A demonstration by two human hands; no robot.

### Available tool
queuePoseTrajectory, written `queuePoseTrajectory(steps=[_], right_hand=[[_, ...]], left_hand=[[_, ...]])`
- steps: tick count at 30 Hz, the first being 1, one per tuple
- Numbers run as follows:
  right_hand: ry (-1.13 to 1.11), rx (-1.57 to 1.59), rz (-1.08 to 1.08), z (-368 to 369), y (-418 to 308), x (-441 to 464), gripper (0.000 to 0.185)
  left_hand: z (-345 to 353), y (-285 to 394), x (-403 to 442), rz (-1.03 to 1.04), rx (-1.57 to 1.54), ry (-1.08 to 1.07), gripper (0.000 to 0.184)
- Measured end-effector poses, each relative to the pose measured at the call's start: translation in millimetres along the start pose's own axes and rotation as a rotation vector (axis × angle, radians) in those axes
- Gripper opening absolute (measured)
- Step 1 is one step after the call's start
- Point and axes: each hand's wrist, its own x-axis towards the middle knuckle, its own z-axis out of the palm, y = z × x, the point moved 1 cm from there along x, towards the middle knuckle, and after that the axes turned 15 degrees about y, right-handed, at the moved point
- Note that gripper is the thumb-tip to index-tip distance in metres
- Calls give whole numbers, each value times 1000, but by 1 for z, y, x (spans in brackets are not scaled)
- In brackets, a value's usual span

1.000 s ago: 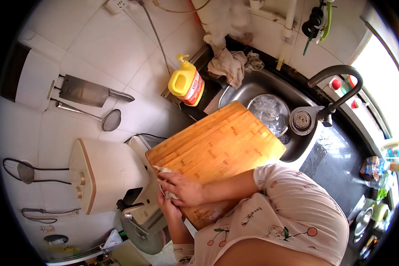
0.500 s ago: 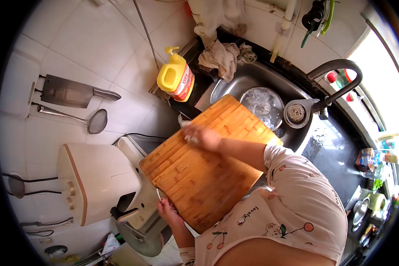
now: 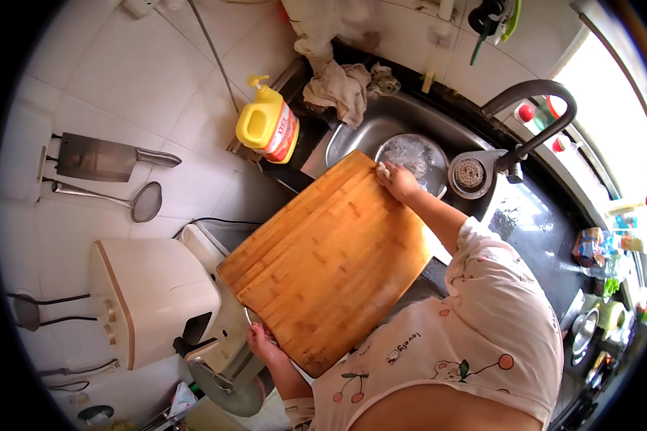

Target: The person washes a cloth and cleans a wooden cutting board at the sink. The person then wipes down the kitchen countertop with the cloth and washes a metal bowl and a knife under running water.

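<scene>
A thick wooden cutting board (image 3: 331,262) lies tilted across the centre, its far corner over the sink's edge. At its lower left edge my left hand (image 3: 266,345) grips the metal handle, fingers closed round it. My right hand (image 3: 399,181) is at the board's far right edge, beside the sink, pressing a crumpled pale cloth (image 3: 383,171) against the edge. Most of that cloth is hidden under the fingers. The board's top looks damp and shiny near its right side.
The steel sink (image 3: 352,140) holds a round basin of water (image 3: 413,158), with a curved faucet (image 3: 532,90) to its right. A yellow pump bottle (image 3: 268,122) and rags (image 3: 341,93) stand behind. A cream appliance (image 3: 158,298) is at left, below a hanging cleaver (image 3: 97,158).
My right hand has wiped from the board's left end, across its upper side, to the far right edge with the cloth. My left hand stays at the lower left edge.
</scene>
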Motion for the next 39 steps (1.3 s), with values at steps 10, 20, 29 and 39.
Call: queuePoseTrajectory(steps=[10,20,29,39], right_hand=[[38,-239,88,-100,46,-146,41],[-324,815,-852,-56,-183,-209,43],[-526,645,-1039,-9,-164,-242,50],[-142,34,-481,-78,8,-150,55]], left_hand=[[10,3,15,-45,23,-83,18],[-7,-4,29,-12,63,-205,16],[-4,-1,27,-64,167,-40,12],[-16,-12,39,-108,131,-30,12]])
